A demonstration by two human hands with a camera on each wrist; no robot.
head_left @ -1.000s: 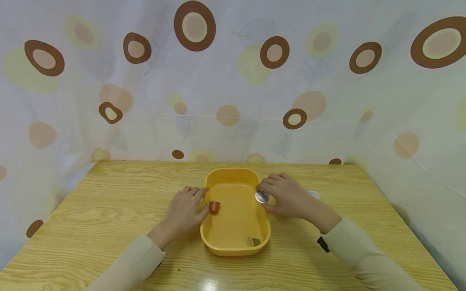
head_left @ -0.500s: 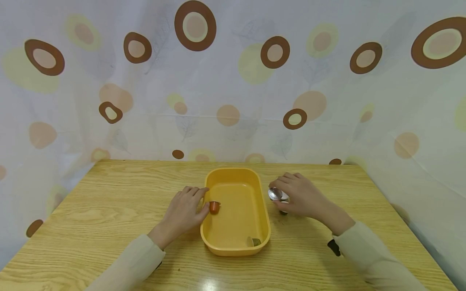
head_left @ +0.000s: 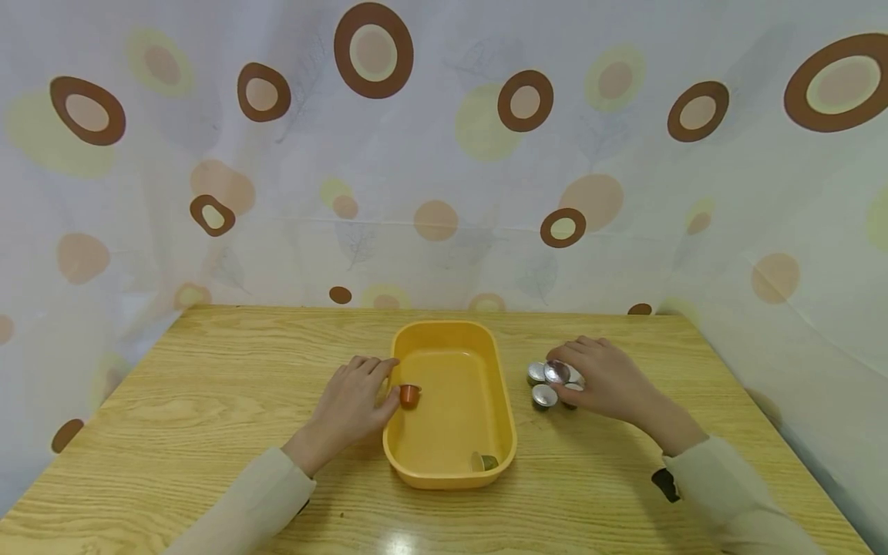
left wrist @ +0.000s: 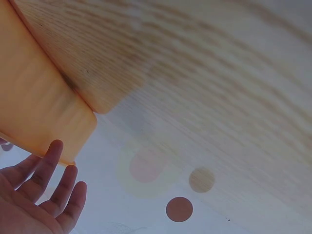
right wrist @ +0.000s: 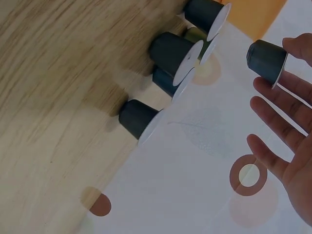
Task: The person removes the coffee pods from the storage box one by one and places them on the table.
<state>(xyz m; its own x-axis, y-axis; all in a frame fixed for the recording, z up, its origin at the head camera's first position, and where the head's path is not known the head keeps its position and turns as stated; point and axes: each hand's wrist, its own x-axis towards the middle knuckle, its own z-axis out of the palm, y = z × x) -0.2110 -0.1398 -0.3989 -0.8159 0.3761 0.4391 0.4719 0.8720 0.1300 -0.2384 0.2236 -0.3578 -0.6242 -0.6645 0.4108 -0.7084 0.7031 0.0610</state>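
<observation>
A dark coffee capsule (right wrist: 266, 59) with a silver lid is pinched between thumb and fingers of my right hand (head_left: 605, 383), held above a group of similar capsules. Several of these stand lid-up on the table, among them a silver-lidded capsule (head_left: 544, 397) nearest the tub. My left hand (head_left: 351, 397) rests at the left rim of a yellow plastic tub (head_left: 512, 432), its fingers loosely extended along the wall in the left wrist view. Inside the tub, an orange capsule (head_left: 409, 396) sits close to my left thumb. A green capsule (head_left: 489, 462) lies on its side in the near right corner.
Everything stands on a wooden table (head_left: 229, 378). A white curtain (head_left: 444, 154) with brown and pale circles hangs behind and beside it. In the right wrist view, a dark capsule (right wrist: 140, 119) stands apart from the others in the group.
My right hand has moved right, from the tub's right rim to over the group of capsules, still pinching the capsule. My left hand and the capsules in the tub have stayed put.
</observation>
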